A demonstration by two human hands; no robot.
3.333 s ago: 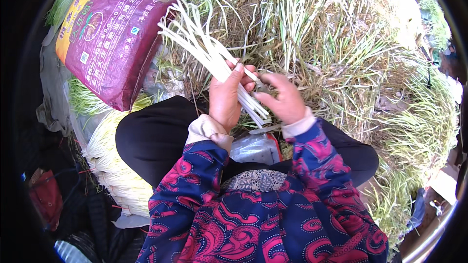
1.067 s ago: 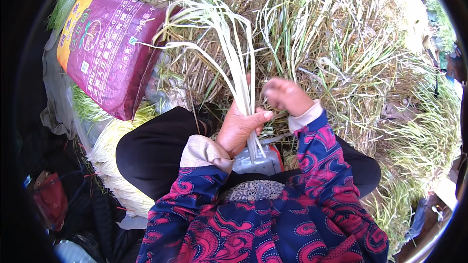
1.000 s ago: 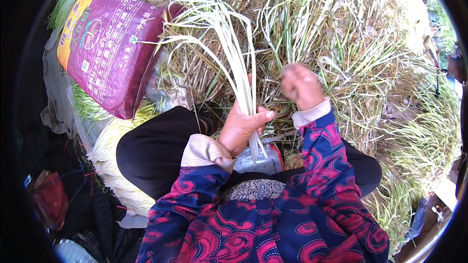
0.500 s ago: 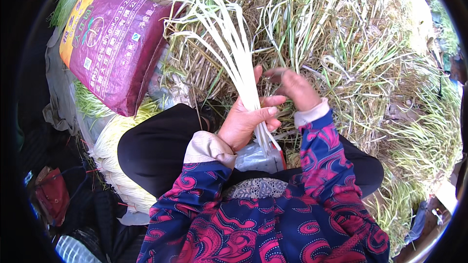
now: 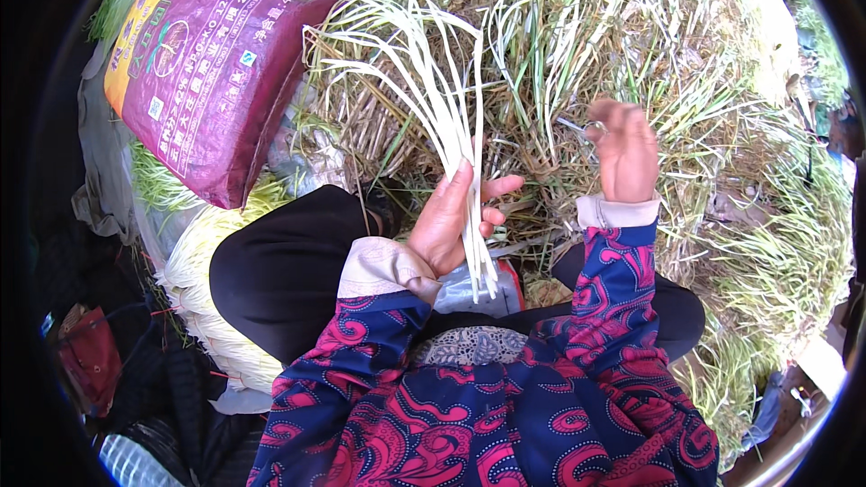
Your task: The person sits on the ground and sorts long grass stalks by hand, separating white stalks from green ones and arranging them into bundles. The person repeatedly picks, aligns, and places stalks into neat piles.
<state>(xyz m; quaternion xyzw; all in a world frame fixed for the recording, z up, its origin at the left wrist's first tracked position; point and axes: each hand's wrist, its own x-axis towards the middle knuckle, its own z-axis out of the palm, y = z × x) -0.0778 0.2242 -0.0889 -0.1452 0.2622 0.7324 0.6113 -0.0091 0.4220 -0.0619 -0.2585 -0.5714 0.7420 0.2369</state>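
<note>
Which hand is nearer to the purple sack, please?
The left. The left hand, holding pale stalks, is below and right of the purple sack in the picture; the right hand is much farther right, beyond the stalks.

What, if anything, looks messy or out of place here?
Mainly the heap of stalks: brown and green lie tangled together, unlike the pale stalks gathered in the left hand. The purple sack lies askew to the left; nothing looks clearly damaged.
</note>
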